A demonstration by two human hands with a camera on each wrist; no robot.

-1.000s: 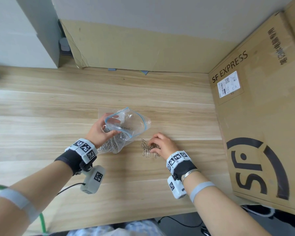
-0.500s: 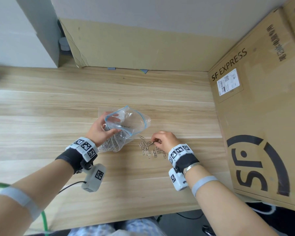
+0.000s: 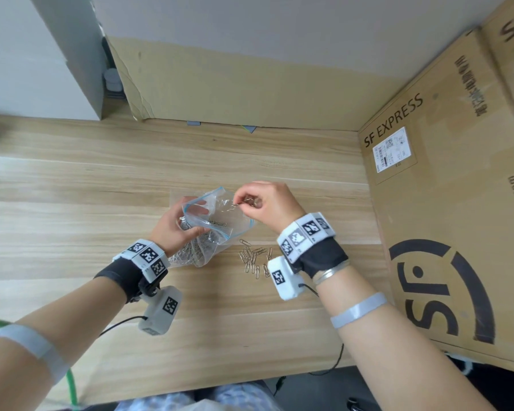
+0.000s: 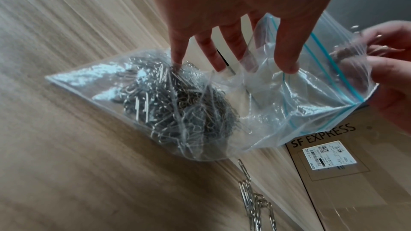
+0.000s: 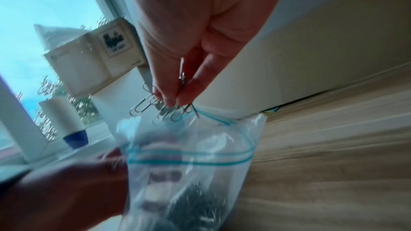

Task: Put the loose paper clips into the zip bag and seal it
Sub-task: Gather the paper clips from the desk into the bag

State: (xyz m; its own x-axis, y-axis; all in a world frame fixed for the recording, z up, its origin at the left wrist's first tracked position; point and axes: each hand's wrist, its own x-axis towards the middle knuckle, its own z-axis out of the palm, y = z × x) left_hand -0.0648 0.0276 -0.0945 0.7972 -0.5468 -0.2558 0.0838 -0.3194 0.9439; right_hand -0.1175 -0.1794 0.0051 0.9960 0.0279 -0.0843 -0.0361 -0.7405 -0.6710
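Observation:
A clear zip bag (image 3: 217, 223) with a blue zip line lies partly raised on the wooden table (image 3: 72, 188), its mouth open toward the right. A heap of paper clips (image 4: 177, 103) fills its bottom. My left hand (image 3: 190, 221) grips the bag's wall near the mouth, thumb on one side and fingers on the other (image 4: 251, 62). My right hand (image 3: 241, 200) hovers at the mouth and pinches several paper clips (image 5: 160, 108) just above the zip line. Several loose paper clips (image 3: 254, 258) lie on the table right of the bag (image 4: 255, 199).
A big SF Express cardboard box (image 3: 442, 203) walls off the right side. A cardboard sheet (image 3: 235, 93) stands along the back and a white cabinet (image 3: 57, 54) at the back left. The table's front edge runs close to my body.
My right hand has lifted from the loose clips on the table up to the bag's mouth, carrying several clips. My left hand still holds the bag in about the same place.

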